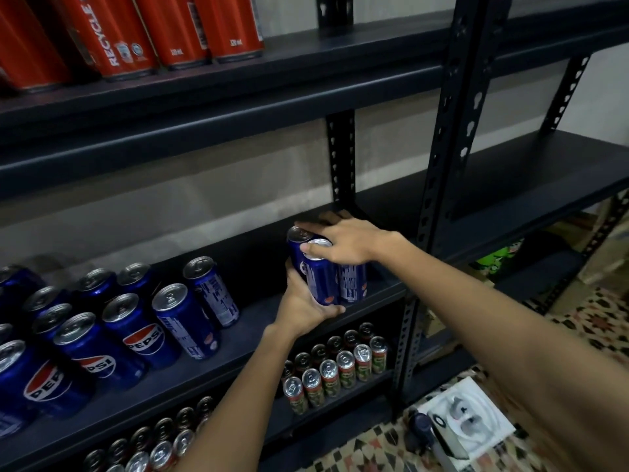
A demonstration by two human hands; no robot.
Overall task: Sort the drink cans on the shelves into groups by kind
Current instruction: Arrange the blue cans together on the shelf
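While the black shelving (218, 366) holds blue Pepsi cans (132, 332) at its middle level's left end, red cans (112, 32) above and green cans (335, 369) below, the person appears to be gathering strays. At that level's right end, the right hand (343, 240) lies over a blue cluster (326, 270); the left hand (303, 304) grips it from below. Next likely: carrying it left, level.

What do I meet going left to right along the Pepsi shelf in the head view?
Group of standing Pepsi cans → bare stretch of shelf → left hand → small cluster of blue cans gripped by both hands, right hand on top → black upright post.
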